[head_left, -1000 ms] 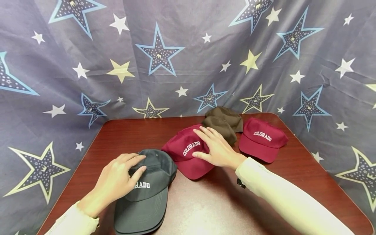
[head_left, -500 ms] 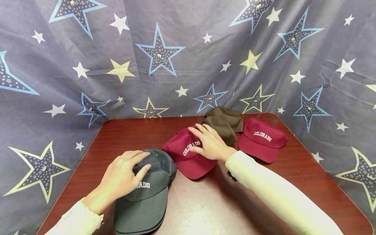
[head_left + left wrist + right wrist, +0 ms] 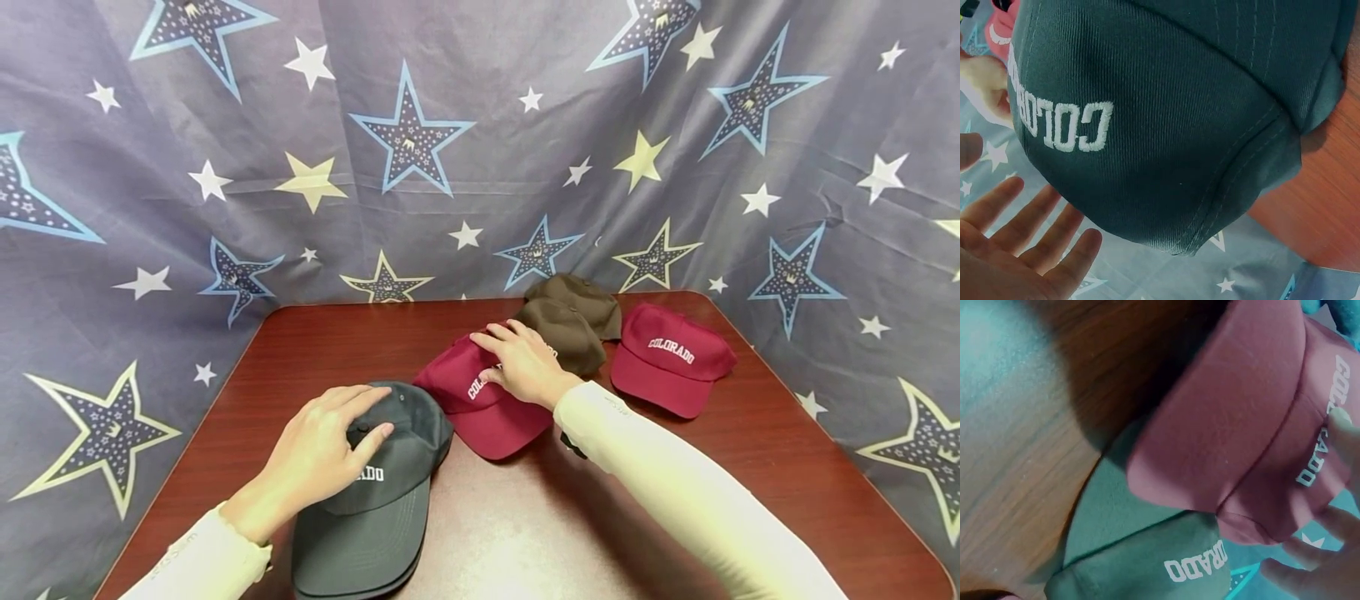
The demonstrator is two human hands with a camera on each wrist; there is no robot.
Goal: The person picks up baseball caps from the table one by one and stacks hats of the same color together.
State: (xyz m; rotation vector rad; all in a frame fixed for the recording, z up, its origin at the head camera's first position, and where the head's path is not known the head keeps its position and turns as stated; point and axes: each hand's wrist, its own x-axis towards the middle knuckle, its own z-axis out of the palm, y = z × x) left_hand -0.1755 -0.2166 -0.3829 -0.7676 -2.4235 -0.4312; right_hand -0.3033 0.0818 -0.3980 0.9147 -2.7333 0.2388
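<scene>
Over the crown of a dark grey-green baseball cap [image 3: 367,525] hovers my left hand [image 3: 315,446], fingers spread and thumb apart, covering part of its white lettering. The left wrist view shows the fingers [image 3: 1079,253] close to the crown; contact cannot be made out. A second brim edge shows under this cap's brim. My right hand [image 3: 522,364] is at the crown of a maroon COLORADO cap [image 3: 497,429], its fingers extended. In the right wrist view the thumb [image 3: 1342,434] lies over the lettering, and the other fingers are by the crown's edge.
Two brown caps [image 3: 570,333] overlap behind the maroon one. Another maroon COLORADO cap [image 3: 667,358] sits at the right. The reddish wooden table [image 3: 330,342] is backed by a grey star-patterned curtain [image 3: 450,100].
My right hand has shifted left across the maroon cap's crown. The left hand has slid slightly right over the dark cap. All the caps stay where they were.
</scene>
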